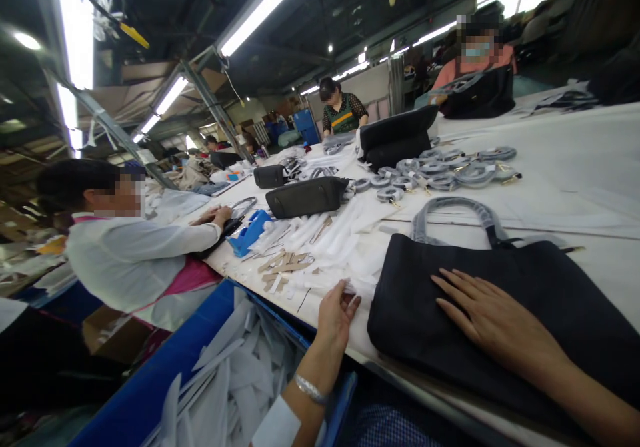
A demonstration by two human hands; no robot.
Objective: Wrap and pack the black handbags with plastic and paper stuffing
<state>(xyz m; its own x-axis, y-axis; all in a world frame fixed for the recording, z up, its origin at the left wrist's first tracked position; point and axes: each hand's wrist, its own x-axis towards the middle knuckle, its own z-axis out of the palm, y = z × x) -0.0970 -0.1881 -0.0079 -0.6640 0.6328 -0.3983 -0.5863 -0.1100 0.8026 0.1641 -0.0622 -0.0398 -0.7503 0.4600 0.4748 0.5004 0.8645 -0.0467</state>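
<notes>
A black handbag point(415, 300) lies on its side on the white table in front of me, its handle point(450, 214) wrapped in clear plastic and pointing away. My right hand point(493, 317) rests flat on the bag, fingers stretched out. Left of the bag, at the table's front edge, my left hand point(335, 317) has its fingers curled together. A pale scrap seems to be at its fingertips, too small to make out. White foam strips and plastic point(345, 240) lie just beyond that hand, with brown card pieces point(285, 267) beside them.
A blue bin point(200, 320) of white scraps stands below the table's edge. Coiled, wrapped handles point(445, 167) and more black bags point(307, 197) sit farther back. A blue tape dispenser point(250, 234) is left. Co-workers are at left point(135, 247), far side point(345, 110) and back right point(450, 67).
</notes>
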